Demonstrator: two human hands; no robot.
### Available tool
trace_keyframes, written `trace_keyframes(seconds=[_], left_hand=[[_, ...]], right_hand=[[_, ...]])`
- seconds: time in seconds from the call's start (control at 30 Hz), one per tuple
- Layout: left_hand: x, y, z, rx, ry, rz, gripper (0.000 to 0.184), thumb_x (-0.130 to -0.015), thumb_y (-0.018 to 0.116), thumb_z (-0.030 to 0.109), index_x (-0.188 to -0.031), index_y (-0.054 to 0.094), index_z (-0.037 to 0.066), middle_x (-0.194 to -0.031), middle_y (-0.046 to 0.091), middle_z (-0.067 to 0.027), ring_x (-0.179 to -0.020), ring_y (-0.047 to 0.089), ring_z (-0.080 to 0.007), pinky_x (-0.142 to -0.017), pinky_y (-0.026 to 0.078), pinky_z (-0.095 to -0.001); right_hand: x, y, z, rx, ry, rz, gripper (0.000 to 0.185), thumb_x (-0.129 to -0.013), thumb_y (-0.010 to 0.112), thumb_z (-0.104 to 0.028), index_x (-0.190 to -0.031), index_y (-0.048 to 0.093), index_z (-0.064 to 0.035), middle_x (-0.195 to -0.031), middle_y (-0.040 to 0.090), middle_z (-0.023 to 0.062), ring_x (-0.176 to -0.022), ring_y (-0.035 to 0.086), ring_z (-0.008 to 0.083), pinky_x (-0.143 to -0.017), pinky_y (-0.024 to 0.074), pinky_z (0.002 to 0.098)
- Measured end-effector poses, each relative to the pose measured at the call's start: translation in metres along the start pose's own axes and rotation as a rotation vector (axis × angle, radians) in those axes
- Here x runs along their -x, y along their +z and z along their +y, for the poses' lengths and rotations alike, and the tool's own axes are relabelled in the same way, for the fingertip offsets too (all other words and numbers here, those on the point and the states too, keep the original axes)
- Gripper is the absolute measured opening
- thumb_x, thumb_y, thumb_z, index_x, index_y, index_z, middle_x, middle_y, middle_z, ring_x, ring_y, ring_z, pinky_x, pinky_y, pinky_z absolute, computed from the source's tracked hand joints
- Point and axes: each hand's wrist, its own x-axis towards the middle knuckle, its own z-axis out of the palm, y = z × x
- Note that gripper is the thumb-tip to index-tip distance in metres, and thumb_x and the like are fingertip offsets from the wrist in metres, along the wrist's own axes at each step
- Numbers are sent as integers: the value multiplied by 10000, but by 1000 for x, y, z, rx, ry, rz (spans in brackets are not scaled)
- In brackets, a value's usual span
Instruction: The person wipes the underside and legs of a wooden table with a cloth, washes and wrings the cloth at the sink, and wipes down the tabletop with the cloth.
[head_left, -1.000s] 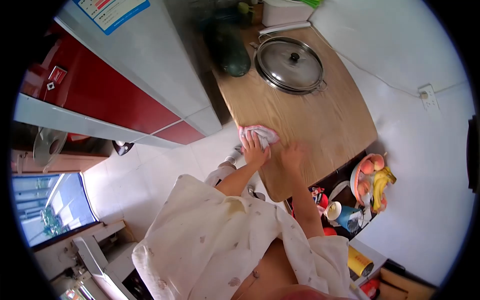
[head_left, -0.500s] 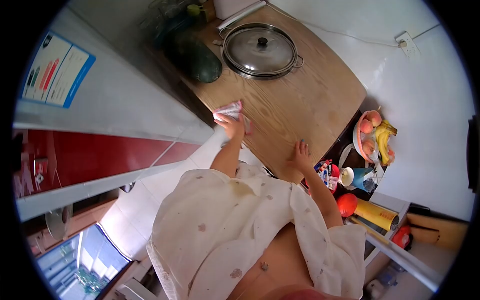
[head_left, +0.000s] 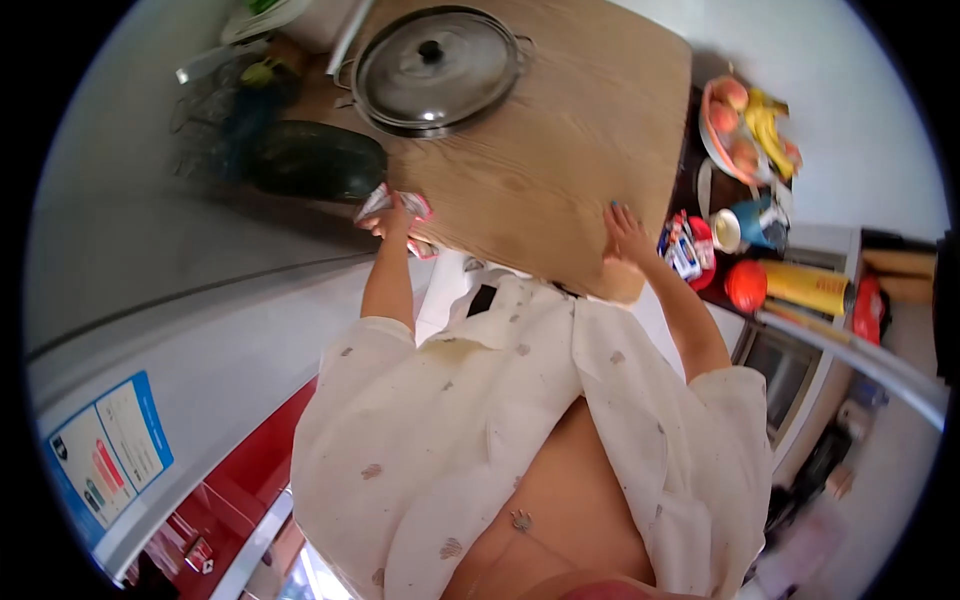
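Note:
My left hand point(head_left: 392, 218) is closed on a white-and-pink cloth point(head_left: 412, 204) at the left edge of the wooden table point(head_left: 560, 130). Part of the cloth hangs below my fingers. Just beyond it lies a large dark green winter melon or similar gourd point(head_left: 325, 160). My right hand point(head_left: 625, 236) rests flat on the tabletop near its right front corner, fingers stretched out and holding nothing. Farther back on the table stands a wide metal pan point(head_left: 435, 70) with a lid and a black knob.
To the right, a bowl of peaches point(head_left: 712, 135), bananas point(head_left: 768, 130), a white cup point(head_left: 726, 230) and a yellow roll-shaped package point(head_left: 808, 287) crowd a dark surface. A fridge-like panel with an energy label point(head_left: 105, 455) is at left. Blurred bottles point(head_left: 225, 110) stand behind the gourd.
The view has turned, shifting the table and pan left and up. My left hand has moved with the cloth to the table's left edge, close to the gourd. My right hand stays on the table.

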Motion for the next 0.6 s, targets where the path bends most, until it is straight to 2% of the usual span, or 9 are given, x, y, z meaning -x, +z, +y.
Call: trace_keyframes(seconds=[0.13,0.2,0.23,0.3,0.37,0.4,0.47,0.53,0.6], left_hand=[[20,-21,10,69,-95,-80,1205,-619,577,637,-1268,-154,-68,-1191,296,-346,-991,491,-399,-788,466,-401],[-21,18,-16,270,-211,-238,1144,-658,563,609,-1285,-156,-23,-1224,284,-319,-1002,487,-394,-792,460,-425],[6,11,-12,256,-198,-245,1144,-658,563,609,-1285,-156,-23,-1224,284,-319,-1002,487,-394,-792,460,-425],[102,-17,8,259,-206,-128,976,-747,461,597,-1299,-59,-17,-1182,394,-240,-1010,500,-328,-829,444,-379],[142,-1,3,329,-238,-156,909,-762,457,577,-1290,-3,-2,-1148,426,-218,-1001,504,-313,-827,444,-382],[163,8,-2,406,-280,-180,843,-777,452,558,-1281,53,13,-1114,459,-196,-992,508,-298,-825,443,-386],[246,-6,16,491,-437,-215,665,-806,439,520,-1224,215,53,-1067,500,-161,-994,504,-290,-818,428,-464],[221,97,-52,1027,-313,-615,523,-835,383,508,-1156,351,96,-1061,510,-123,-1003,496,-304,-807,397,-547],[293,81,-56,716,-265,-1055,468,-850,341,500,-1090,432,109,-1069,520,-100,-1002,500,-318,-803,376,-584]], right_hand=[[3,-5,-6,-19,36,16,1069,-516,748,-372,-1350,109,-177,-1409,99,87,-1282,137,314,-964,260,519],[4,-6,-11,-9,62,17,1086,-501,754,-376,-1352,105,-187,-1409,104,75,-1281,142,310,-962,274,505],[4,-5,-12,-13,52,60,1017,-534,739,-339,-1340,142,-175,-1401,132,81,-1275,165,304,-961,275,505],[9,1,-14,-25,48,96,948,-567,725,-303,-1329,179,-162,-1392,159,86,-1269,187,297,-960,275,505],[15,7,-11,-84,-11,172,787,-642,666,-247,-1301,249,-140,-1366,214,114,-1257,217,299,-954,283,492],[19,14,-9,-87,-7,170,787,-642,666,-247,-1301,249,-140,-1366,214,114,-1257,217,299,-954,283,492],[26,30,-3,-66,-113,274,645,-700,591,-209,-1269,305,-111,-1330,274,145,-1240,248,310,-936,294,489],[48,29,-1,-98,-148,293,577,-727,543,-196,-1252,330,-86,-1298,316,162,-1219,286,312,-925,298,480],[68,30,5,-207,-273,277,574,-734,547,-214,-1248,332,-77,-1281,339,160,-1197,324,304,-923,308,457]])
